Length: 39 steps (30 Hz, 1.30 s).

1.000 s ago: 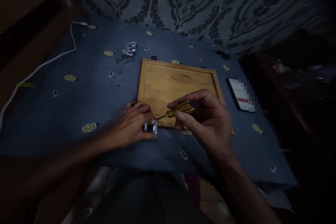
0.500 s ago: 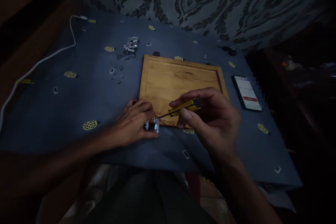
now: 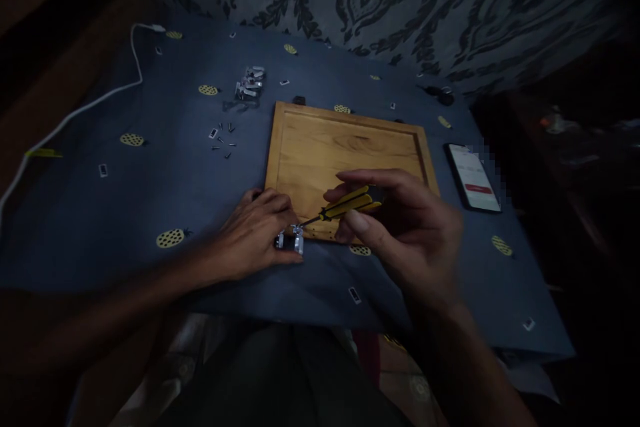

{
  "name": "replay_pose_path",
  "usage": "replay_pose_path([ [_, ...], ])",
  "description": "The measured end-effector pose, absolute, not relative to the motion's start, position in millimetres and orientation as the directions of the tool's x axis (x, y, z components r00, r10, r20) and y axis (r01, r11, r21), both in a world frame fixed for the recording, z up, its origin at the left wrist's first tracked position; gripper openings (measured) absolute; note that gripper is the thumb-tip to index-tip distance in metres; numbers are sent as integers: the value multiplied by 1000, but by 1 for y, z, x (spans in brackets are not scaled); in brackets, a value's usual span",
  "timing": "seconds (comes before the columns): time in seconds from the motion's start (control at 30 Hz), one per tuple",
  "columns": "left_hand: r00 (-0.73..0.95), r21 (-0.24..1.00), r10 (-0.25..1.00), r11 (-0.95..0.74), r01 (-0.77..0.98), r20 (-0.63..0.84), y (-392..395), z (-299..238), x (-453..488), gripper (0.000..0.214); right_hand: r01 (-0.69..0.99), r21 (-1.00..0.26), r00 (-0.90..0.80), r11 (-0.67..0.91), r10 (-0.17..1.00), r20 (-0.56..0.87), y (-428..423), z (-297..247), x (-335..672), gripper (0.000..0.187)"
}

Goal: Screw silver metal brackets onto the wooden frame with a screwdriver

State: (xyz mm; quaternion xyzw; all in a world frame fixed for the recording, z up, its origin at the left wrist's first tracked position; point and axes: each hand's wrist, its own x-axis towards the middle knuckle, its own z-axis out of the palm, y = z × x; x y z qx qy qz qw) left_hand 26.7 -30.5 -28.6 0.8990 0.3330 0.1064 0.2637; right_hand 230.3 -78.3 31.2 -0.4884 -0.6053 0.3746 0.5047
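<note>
My right hand [image 3: 405, 233] grips a yellow and black screwdriver [image 3: 350, 203] between thumb and fingers. Its shaft slants down to the left, and the tip meets a shiny metal cabinet hinge [image 3: 299, 240] at the near left corner of a framed wooden panel [image 3: 345, 153]. Curled around that corner, my left hand [image 3: 263, 230] holds the hinge against the panel, its thumb stretched along the near side. The fingertips of the left hand are partly hidden. Small dark holes show along the panel's near edge.
Several loose screws [image 3: 227, 140] lie left of the panel, with more metal hinges [image 3: 250, 85] behind them. A phone [image 3: 473, 177] with a lit screen rests at right. Keys [image 3: 443, 95] sit at the back right, and a white cable [image 3: 95, 107] runs along the left of the blue tablecloth [image 3: 170, 200].
The screwdriver handle has turned slightly in my right hand, and those fingers have shifted a little. My left hand stays in place on the hinge.
</note>
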Motion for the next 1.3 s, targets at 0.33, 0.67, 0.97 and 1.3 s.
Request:
replay_pose_path([
  [0.33,758,556,652,-635,537,13,-31,-28,26,37,276,-922,11,272,958,285,-78,30,230,15],
  [0.67,754,561,657,-627,540,10,-31,-27,26,39,331,-872,-13,360,926,378,-76,28,231,15],
  [0.97,765,540,643,-650,534,17,-30,-27,26,41,409,-845,201,345,869,453,-85,27,234,17],
  [1.3,762,540,647,-651,534,25,-30,-30,26,39,745,-607,-339,276,941,11,-100,1,249,28],
])
